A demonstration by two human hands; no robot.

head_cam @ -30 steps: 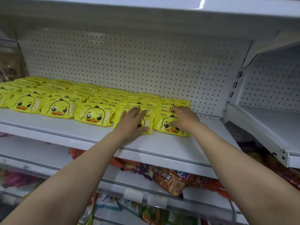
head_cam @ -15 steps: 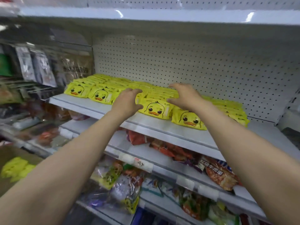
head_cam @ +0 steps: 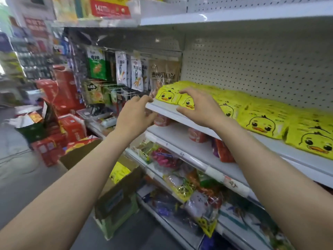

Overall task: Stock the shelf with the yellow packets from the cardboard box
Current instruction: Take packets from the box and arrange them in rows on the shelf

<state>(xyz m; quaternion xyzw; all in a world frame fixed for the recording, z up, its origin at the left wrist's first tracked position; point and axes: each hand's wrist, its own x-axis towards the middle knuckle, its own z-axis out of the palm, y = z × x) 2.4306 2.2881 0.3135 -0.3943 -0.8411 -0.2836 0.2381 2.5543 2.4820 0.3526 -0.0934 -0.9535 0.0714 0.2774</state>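
Duck-face yellow packets (head_cam: 259,121), writing unreadable, hands (head_cam: 196,107) empty

White pegboard back panel (head_cam: 252,69) rises behind the white metal shelving, with an upper shelf board (head_cam: 234,15) catching glare from overhead light. Hanging snack bags (head_cam: 126,71) fill hooks in the next bay to the left. Lower shelves (head_cam: 207,165) carry mixed colourful packets (labels too blurred to read). Red cartons (head_cam: 63,109) are stacked on the grey floor (head_cam: 21,177) down the aisle, whose far end is a blur of stocked shelves
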